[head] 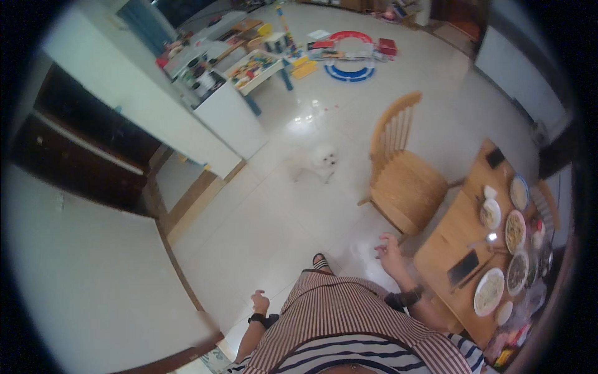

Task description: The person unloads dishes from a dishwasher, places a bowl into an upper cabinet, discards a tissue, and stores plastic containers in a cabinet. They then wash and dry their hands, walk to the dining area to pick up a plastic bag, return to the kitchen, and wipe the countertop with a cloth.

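My left hand (259, 302) hangs at my side above the tiled floor (229, 243). Its fingers are loosely bent, and nothing shows in it. Out in front on the right, my right hand (389, 253) has its fingers apart and holds nothing. It is near the edge of a wooden dining table (434, 252) and a wooden chair (409, 191). On that table lie a dark smartphone (463, 267), a plate of pale food (489, 292), a pink-rimmed plate of food (515, 231) and a small white bowl (490, 214). I wear a striped apron (341, 308).
A white dog (320, 161) stands on the floor ahead. Beyond it are a play table with toy bricks (254, 70), a white cabinet (231, 119), and a red and blue toy track (350, 75). A pale wall (93, 276) runs along my left, with a dark doorway (88, 154) farther on.
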Motion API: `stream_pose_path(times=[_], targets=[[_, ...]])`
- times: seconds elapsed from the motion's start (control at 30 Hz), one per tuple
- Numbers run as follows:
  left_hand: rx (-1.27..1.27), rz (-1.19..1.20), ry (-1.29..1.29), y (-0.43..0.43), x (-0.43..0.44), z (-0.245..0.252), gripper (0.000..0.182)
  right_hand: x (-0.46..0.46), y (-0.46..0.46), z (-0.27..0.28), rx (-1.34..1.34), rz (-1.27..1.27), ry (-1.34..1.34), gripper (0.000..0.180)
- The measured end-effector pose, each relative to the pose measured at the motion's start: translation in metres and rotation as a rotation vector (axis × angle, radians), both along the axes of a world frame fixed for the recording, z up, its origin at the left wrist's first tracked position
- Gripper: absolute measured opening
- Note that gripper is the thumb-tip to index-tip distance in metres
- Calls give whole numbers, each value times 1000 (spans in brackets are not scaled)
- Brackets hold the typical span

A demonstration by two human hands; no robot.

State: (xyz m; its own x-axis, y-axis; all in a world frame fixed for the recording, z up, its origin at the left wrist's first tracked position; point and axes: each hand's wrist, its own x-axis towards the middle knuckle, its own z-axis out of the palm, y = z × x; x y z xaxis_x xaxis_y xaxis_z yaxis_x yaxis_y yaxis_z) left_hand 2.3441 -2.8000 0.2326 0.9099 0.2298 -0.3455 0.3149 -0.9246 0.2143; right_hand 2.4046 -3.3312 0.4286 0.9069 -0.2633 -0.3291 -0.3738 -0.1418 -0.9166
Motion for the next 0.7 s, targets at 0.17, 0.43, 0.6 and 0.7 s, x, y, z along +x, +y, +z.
stream_pose_path(times=[0.17,0.43,0.6,0.7], targets=[[-234,329,74,57,74,40,24,124,70,36,7,262,-208,31],[-390,436,-127,43,112,31,21,228,61,-30,-23,609,280,23],[-886,840,391,-50,92,111,38,325,111,-79,-273,1184,381,43],[-1178,1105,264,-60,82,153,42,378,183,-77,-388,1514,102,47]])
